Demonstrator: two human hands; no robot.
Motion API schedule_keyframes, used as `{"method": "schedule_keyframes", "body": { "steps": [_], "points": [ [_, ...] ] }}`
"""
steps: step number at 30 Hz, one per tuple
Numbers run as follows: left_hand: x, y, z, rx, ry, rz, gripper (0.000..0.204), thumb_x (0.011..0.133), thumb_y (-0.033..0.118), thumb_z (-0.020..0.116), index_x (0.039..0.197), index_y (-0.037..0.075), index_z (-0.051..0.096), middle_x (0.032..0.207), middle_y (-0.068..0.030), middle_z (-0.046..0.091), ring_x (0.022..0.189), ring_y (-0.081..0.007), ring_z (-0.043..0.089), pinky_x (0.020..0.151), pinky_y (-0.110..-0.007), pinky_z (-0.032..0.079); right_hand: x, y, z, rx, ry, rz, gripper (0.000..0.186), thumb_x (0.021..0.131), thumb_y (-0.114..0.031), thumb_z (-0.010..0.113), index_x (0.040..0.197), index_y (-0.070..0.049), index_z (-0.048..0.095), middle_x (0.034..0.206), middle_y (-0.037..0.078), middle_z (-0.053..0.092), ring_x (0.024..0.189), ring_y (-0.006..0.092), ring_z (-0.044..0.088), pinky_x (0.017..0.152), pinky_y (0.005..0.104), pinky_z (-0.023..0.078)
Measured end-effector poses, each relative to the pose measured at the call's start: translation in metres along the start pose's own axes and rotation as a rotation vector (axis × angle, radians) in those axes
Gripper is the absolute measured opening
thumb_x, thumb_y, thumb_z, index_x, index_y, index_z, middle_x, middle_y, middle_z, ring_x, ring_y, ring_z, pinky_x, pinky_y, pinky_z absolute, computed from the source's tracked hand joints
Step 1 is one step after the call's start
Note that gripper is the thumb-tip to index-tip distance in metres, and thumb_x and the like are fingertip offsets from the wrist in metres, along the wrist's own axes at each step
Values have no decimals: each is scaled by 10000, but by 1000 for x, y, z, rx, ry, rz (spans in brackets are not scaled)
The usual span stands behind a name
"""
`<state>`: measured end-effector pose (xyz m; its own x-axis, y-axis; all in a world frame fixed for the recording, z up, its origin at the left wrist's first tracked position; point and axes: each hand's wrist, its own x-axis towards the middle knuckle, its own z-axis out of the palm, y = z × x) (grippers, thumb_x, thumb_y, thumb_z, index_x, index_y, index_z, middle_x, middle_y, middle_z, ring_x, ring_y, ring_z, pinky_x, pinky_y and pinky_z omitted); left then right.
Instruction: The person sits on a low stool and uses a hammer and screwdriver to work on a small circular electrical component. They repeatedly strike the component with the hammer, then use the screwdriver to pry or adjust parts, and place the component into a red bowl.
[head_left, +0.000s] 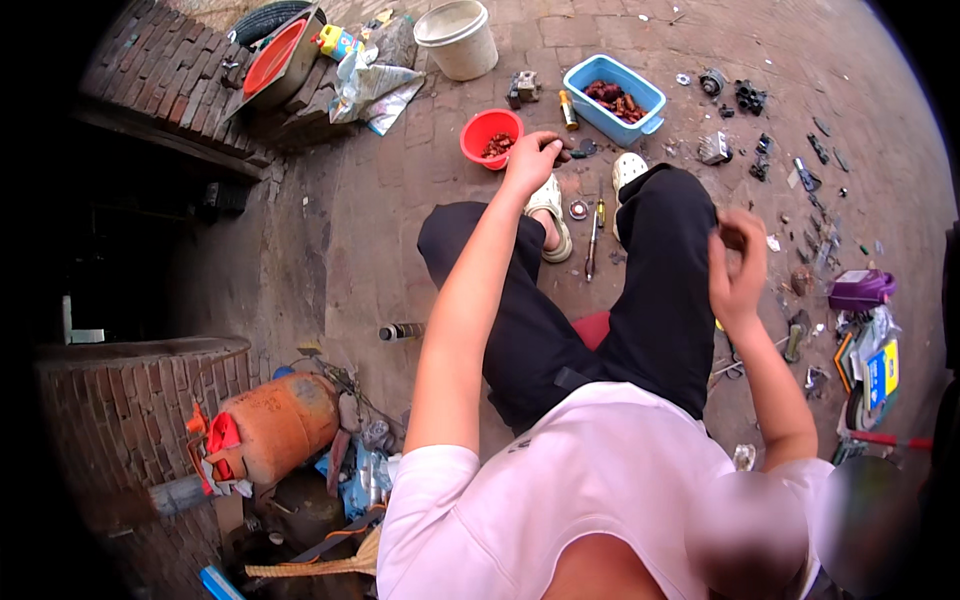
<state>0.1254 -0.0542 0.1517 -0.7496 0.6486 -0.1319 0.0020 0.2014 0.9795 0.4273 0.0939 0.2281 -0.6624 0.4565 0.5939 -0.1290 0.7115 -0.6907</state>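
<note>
Left hand [530, 160]: arm stretched forward past left knee, palm down, fingers curled over a small dark part [583, 148] on the brick floor [360, 230]; grip looks closed on it, though contact is partly hidden by the fingers.
Right hand [737, 265]: raised beside right knee, elbow bent, fingers loosely curled; cannot tell whether grip pinches anything.
Dark part: on floor between red bowl [491, 135] and blue tub [613, 98], just ahead of left sandal [552, 215].
Nearby: screwdriver [595, 235] lying between the feet; small round ring [578, 209] beside it; white bucket [457, 38] further out; orange gas cylinder [275, 425] lying on its side at left.
In the way: knees in black trousers [650, 290] flank the reach.
Counts: 1 red bowl, 1 blue tub, 1 bucket, 1 cylinder, 2 sandals; scattered metal parts [760, 150] at right, too many and too small to count.
</note>
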Motion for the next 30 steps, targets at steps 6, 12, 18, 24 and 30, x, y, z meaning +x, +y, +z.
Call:
{"method": "schedule_keyframes", "body": {
  "steps": [6, 12, 18, 24, 30],
  "points": [
    [40, 9, -13, 166, -161, -62, 204, 928, 73, 512, 984, -52, 663, 824, -109, 697, 752, -170, 664, 677, -293, 521, -270, 87, -90, -277, -743, 1155, 191, 841, -115, 571, 947, 42, 582, 888, 256, 640, 866, 422, 618, 767, 448, 484],
    [67, 18, -29, 427, -332, -124, 232, 950, 89, 486, 1045, -34, 659, 910, -104, 690, 813, -154, 659, 730, -286, 526, -279, 15, -98, 84, -961, 1910, 308, 906, -131, 521, 1173, 15, 565, 978, 140, 669, 811, 240, 694, 675, 407, 586],
    [70, 15, -25, 191, -303, -247, 233, 964, 97, 484, 1072, -30, 646, 954, -106, 690, 843, -165, 659, 755, -295, 527, -316, 17, -98, 300, -817, 2297, 269, 955, -266, 517, 1087, -47, 599, 970, 94, 666, 734, 226, 669, 645, 382, 575],
    [69, 20, -32, 131, -259, -239, 233, 973, 114, 492, 1082, -29, 641, 964, -95, 684, 866, -162, 652, 770, -287, 524, -327, 33, -87, 503, -752, 2500, 213, 963, -207, 465, 999, -59, 613, 920, 82, 664, 712, 217, 646, 616, 354, 565],
    [75, 39, 0, 14, -290, -101, 251, 965, 119, 504, 1116, -47, 617, 945, -111, 682, 840, -168, 660, 767, -290, 532, -385, 39, -123, -95, -913, 1107, 397, 775, -150, 693, 1141, -39, 584, 1133, 178, 631, 1061, 320, 612, 862, 419, 507]
  ]
}}
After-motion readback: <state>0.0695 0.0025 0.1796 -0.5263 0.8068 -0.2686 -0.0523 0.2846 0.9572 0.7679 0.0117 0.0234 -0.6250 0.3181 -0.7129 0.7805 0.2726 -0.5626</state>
